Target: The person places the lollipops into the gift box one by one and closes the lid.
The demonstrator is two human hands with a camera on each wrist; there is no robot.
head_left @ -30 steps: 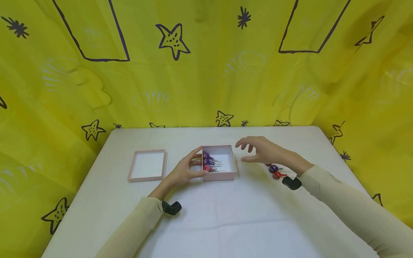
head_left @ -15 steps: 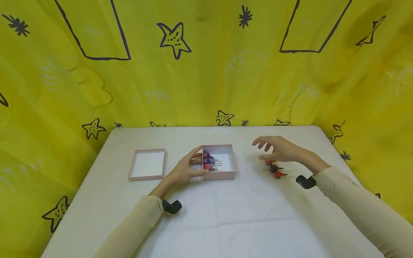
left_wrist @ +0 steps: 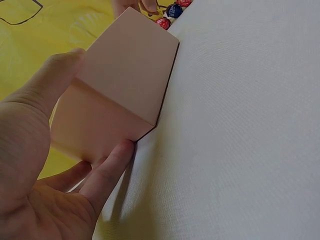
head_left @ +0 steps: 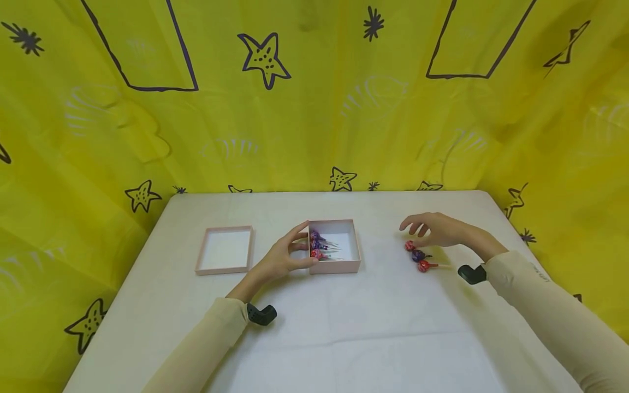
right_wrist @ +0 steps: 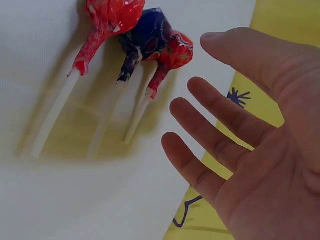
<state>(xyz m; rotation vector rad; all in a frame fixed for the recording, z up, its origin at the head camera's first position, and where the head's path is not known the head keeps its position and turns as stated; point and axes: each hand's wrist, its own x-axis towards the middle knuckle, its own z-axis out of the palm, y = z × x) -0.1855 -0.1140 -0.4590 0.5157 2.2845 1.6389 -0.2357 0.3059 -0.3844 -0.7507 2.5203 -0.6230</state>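
Two bare hands are over the white table [head_left: 383, 316], seen from the head view. The left hand [head_left: 275, 263] grips the left side of an open pink box [head_left: 339, 267], thumb at its near left corner and forefinger at its far left one. The box sits closer to the table's far edge than its near edge, with wrapped lollipops [head_left: 316, 246] lying along its left wall, sticks pointing right. Left of it, toward the left edge, lies a shallow pink-rimmed lid [head_left: 227, 250]. The right hand [head_left: 442, 229] hovers toward the right edge, fingers bent and apart, over the far end of a short row: far red lollipop [head_left: 409, 245], dark blue lollipop [head_left: 418, 255], near red lollipop [head_left: 423, 266]. A yellow curtain [head_left: 314, 120] hangs behind the far edge.

From the left wrist, the thumb rests high on the box's near left corner, and a fingertip touches low on the left wall, close to the table.

From the right wrist, the thumb stands wide of three loosely spread fingers; nothing is held, and the thumb tip is just beside the far red lollipop, a small gap showing between them
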